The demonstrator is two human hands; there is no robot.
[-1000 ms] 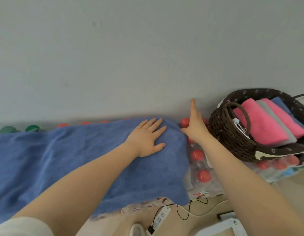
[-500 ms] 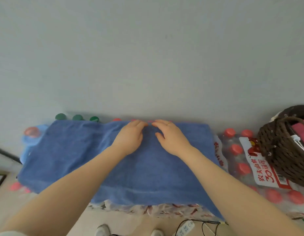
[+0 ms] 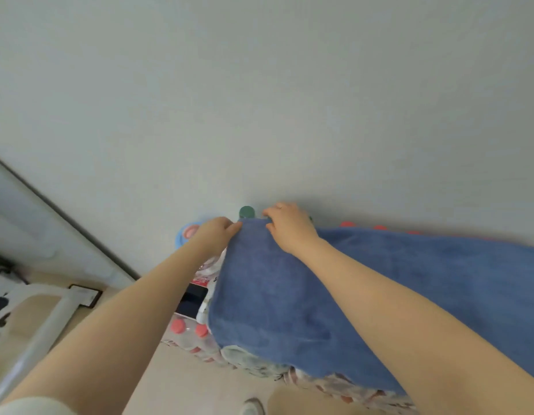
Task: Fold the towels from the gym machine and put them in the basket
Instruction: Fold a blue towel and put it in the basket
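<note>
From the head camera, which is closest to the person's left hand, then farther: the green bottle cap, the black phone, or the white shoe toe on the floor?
Measured from the left hand:
1. Round green bottle cap, just right of the hand, by the wall.
2. Flat black phone, below the hand, beside the blue terry towel.
3. White shoe toe, at the bottom edge, on the floor.

Counting one blue towel (image 3: 364, 289), two hands on it, left (image 3: 213, 236) and right (image 3: 289, 227), one green bottle cap (image 3: 246, 211), at least five red caps, e.g. (image 3: 178, 325), one shoe toe (image 3: 253, 407).
</note>
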